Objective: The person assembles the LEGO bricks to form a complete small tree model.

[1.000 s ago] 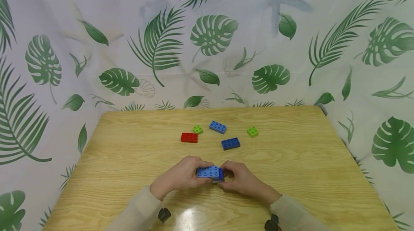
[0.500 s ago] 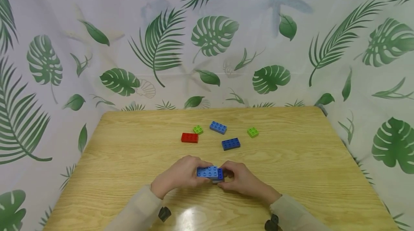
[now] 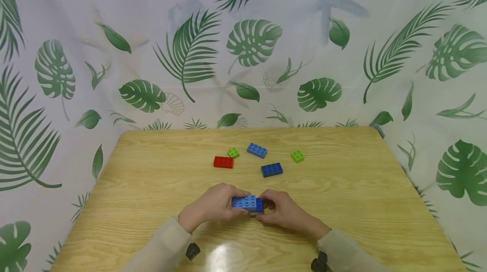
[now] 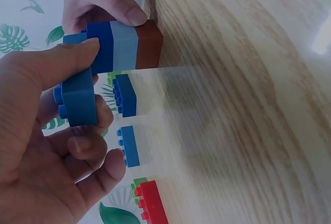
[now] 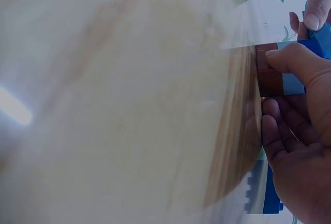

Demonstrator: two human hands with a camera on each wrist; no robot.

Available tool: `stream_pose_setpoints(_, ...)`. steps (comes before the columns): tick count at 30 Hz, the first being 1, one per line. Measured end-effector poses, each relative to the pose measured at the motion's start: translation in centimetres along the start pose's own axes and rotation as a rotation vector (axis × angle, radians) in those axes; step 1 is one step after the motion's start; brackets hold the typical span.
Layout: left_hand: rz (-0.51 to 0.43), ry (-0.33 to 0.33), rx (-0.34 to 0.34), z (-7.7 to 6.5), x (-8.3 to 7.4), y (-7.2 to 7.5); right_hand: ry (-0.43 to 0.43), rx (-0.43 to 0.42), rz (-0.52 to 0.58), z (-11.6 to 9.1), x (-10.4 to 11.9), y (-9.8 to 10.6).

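Observation:
My left hand [image 3: 214, 206] pinches a medium-blue toy building brick [image 3: 243, 202] between thumb and fingers. That brick lies across the top of a small stack and juts out to the left of it. Below it in the left wrist view come a dark blue brick [image 4: 105, 48], a light blue one [image 4: 125, 48] and a brown one [image 4: 150, 45] at the tabletop. From the right, my right hand [image 3: 285, 210] grips the stack low down, its thumb over the brown and light blue layers in the right wrist view. Its other fingers partly hide behind the stack.
Beyond the hands on the wooden table [image 3: 152, 170] lie a red brick [image 3: 223, 162], a dark blue brick [image 3: 272, 169], a medium-blue brick [image 3: 256, 150] and two small green bricks, one left [image 3: 233, 152] and one right [image 3: 297, 156]. A leaf-print curtain [image 3: 281, 107] hangs behind.

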State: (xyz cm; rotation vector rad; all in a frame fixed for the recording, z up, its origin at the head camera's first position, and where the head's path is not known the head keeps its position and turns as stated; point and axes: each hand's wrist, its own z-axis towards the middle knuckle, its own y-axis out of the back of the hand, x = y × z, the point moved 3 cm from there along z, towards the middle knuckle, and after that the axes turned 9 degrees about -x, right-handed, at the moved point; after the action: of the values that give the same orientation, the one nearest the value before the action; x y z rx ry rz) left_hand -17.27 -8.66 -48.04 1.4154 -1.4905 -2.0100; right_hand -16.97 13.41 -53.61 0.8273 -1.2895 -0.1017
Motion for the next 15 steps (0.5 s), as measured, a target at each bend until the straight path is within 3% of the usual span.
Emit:
stream_pose_setpoints(9, -0.022, -0.003, 0.008, 0.11, 0.03, 0.01, 0.01, -0.004, 0.013, 0.0, -0.26, -0.03)
stream_pose_setpoints(15, -0.135, -0.015, -0.021, 0.31, 0.72, -0.51, 0.014, -0.005, 0.017, 0.08, -0.39, -0.06)
